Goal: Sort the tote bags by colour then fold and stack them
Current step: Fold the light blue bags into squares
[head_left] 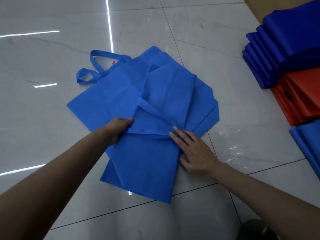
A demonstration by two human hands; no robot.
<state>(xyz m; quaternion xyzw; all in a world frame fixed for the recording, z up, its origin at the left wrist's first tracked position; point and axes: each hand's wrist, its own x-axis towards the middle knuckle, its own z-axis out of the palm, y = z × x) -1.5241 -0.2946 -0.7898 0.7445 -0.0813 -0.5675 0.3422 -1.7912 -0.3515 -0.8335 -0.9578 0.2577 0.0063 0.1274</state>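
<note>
Several light blue tote bags (138,94) lie overlapping on the marble floor (52,54) in the middle of the view. One bag's handles (93,66) stick out at the upper left. My left hand (117,129) pinches the left edge of a bag in the pile, thumb on top. My right hand (192,149) rests flat with straight fingers on the right side of the nearest bag (142,167). At the right, folded dark blue bags (284,49) lie stacked over folded red bags (299,97).
A further light blue stack (310,144) shows at the right edge. A clear plastic wrapper (233,149) lies on the floor right of my right hand. A dark rounded object (256,229) sits at the bottom right. A cardboard surface (270,6) is at top right.
</note>
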